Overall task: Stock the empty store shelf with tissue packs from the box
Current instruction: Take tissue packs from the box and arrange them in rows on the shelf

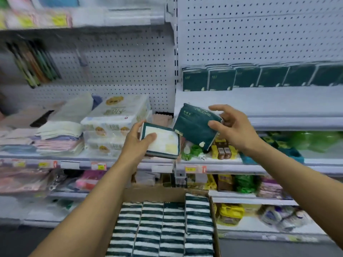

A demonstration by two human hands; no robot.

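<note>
My left hand (pixel 138 140) grips a dark green tissue pack (pixel 163 143) with its white label face turned toward me. My right hand (pixel 233 127) holds a second dark green tissue pack (pixel 194 126) by its right edge, thumb below and fingers above, tilted in front of the white shelf (pixel 259 102). A row of several green packs (pixel 250 77) stands along the back of that shelf, whose front part is bare. Below, the open cardboard box (pixel 157 194) holds several rows of green-and-white packs (pixel 163 229).
To the left, a shelf carries white tissue bundles (pixel 118 115) and folded cloths (pixel 59 134). Beneath the white shelf lie green bags and small brown boxes (pixel 223 150). Price tags (pixel 191 169) line the shelf edges. Lower shelves hold packaged goods.
</note>
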